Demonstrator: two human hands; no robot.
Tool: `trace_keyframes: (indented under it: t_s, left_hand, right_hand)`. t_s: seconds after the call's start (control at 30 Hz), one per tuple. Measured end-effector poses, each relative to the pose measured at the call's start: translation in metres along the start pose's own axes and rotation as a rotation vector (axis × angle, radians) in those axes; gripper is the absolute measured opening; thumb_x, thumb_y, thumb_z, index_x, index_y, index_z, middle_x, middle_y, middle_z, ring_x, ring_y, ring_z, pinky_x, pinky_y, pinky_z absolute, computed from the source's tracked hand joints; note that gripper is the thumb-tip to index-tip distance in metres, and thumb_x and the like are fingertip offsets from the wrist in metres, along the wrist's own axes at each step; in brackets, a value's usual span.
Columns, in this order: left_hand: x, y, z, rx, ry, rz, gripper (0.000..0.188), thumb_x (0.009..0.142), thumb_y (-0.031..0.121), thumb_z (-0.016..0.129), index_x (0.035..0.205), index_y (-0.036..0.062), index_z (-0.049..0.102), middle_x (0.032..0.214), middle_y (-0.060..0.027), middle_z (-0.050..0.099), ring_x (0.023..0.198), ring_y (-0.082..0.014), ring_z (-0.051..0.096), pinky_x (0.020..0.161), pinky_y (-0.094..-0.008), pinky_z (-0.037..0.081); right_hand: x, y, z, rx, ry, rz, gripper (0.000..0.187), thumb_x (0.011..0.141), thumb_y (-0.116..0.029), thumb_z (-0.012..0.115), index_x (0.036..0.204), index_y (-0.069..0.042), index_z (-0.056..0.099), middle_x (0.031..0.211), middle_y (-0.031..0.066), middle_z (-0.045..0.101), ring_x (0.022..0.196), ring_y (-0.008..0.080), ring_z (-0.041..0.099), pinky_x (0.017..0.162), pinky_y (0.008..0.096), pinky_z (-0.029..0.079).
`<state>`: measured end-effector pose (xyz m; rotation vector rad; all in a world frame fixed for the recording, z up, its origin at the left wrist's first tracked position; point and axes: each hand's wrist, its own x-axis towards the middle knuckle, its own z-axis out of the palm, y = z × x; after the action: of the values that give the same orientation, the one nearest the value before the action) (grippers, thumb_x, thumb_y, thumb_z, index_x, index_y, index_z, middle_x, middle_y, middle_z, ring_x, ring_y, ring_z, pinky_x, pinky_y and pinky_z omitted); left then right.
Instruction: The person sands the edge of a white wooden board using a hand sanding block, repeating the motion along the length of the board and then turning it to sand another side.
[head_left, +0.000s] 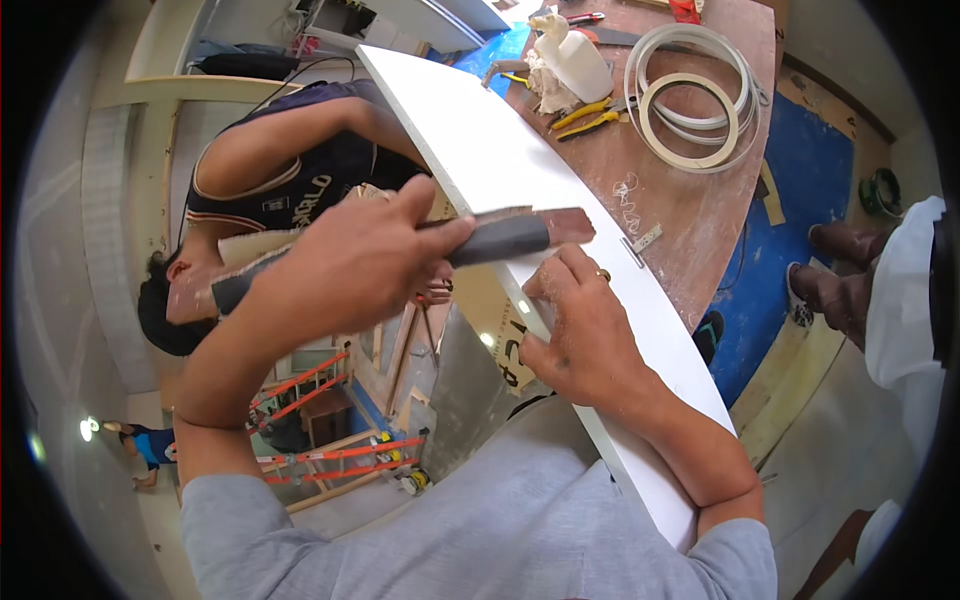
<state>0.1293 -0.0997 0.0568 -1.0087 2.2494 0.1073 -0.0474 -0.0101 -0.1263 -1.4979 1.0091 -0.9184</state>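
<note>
A long white board (480, 140) runs from the upper middle down to the lower right, resting on a brown worktable (690, 210). My left hand (350, 265) grips a long flat file or sanding block (515, 235), dark with a reddish tip, held across the board's edge. My right hand (580, 335) presses down on the board's near edge just below the tool's tip, a ring on one finger.
Coils of white edge banding (690, 100), a white bottle (575, 60) and yellow-handled pliers (590, 115) lie on the table. A person in a dark sleeveless top (290, 180) works at left. Another person's shoes (835, 270) stand at right on blue floor.
</note>
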Motion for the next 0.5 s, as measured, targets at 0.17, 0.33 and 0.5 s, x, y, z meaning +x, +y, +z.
trace_keyframes:
  t_s: [0.17, 0.33, 0.5]
  left_hand:
    - [0.077, -0.12, 0.042, 0.024, -0.03, -0.239, 0.036, 0.104, 0.027, 0.066, 0.136, 0.0139, 0.075, 0.11, -0.0187, 0.059, 0.097, -0.0369, 0.067, 0.089, -0.0483, 0.052]
    - [0.085, -0.191, 0.034, 0.148, 0.075, -0.267, 0.034, 0.105, 0.027, 0.064, 0.13, 0.0053, 0.075, 0.115, -0.0216, 0.064, 0.102, -0.0427, 0.067, 0.092, -0.0479, 0.052]
    - [0.009, -0.028, -0.007, 0.122, 0.109, -0.024, 0.044, 0.096, 0.018, 0.073, 0.139, 0.0161, 0.069, 0.105, -0.0134, 0.059, 0.09, -0.0353, 0.068, 0.078, -0.0484, 0.053]
  right_hand:
    - [-0.003, 0.001, 0.005, 0.049, -0.016, -0.009, 0.036, 0.075, -0.004, 0.074, 0.107, 0.0, 0.059, 0.115, 0.0178, 0.054, 0.112, 0.0398, 0.059, 0.091, 0.0518, 0.055]
    - [0.003, 0.0, 0.003, -0.037, -0.033, -0.045, 0.037, 0.074, -0.005, 0.075, 0.108, -0.001, 0.06, 0.115, 0.0171, 0.054, 0.111, 0.0397, 0.059, 0.092, 0.0512, 0.054]
    - [0.002, 0.0, 0.001, -0.04, -0.016, 0.048, 0.038, 0.075, -0.005, 0.076, 0.11, -0.001, 0.06, 0.116, 0.017, 0.053, 0.114, 0.0399, 0.058, 0.093, 0.0515, 0.055]
